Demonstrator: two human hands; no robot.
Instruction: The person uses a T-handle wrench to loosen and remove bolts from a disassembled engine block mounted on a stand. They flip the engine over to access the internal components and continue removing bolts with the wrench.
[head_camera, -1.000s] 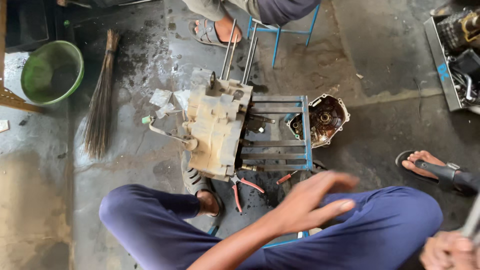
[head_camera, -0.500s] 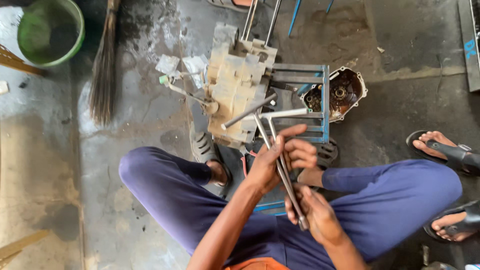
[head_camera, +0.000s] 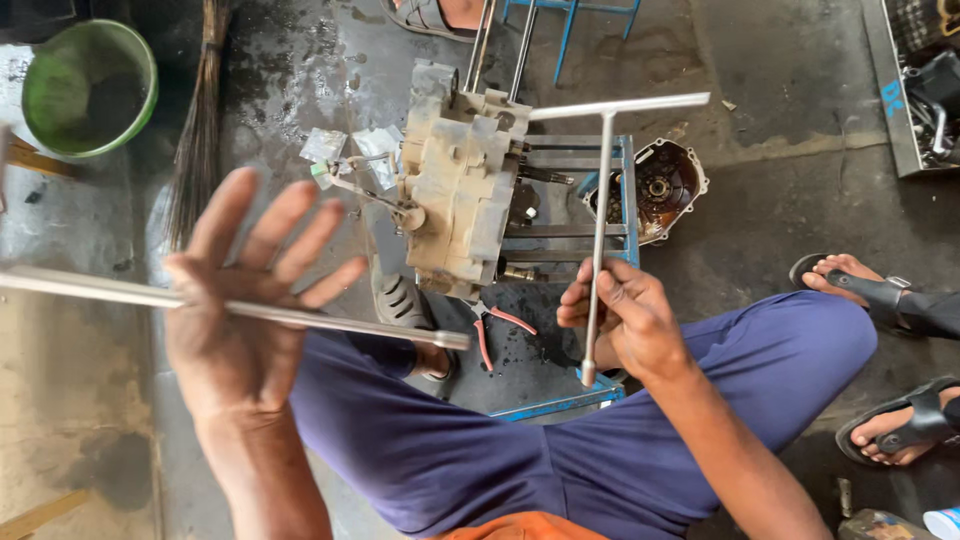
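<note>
1. Fingers of the left hand (head_camera: 240, 310) spread wide — a long steel rod (head_camera: 330, 322) lies across them.
2. Right hand (head_camera: 625, 315) closed around a T-handle wrench (head_camera: 600, 210), upright beside the engine case (head_camera: 462, 180) on the blue stand (head_camera: 625, 190).

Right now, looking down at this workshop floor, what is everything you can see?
Grimy beige metal engine casing: one, on the blue frame, centre.
Blue metal frame stand: one, under the casing.
Round dark oily engine cover: one, right of the stand.
Silver T-handle wrench: one, upright in the right hand.
Long silver metal rod: one, across the left palm.
Red-handled pliers: one, below the casing.
Green plastic basin: one, top left.
Brown twig broom: one, beside the basin.
Left hand: open, fingers spread.
Right hand: gripping the wrench.
</note>
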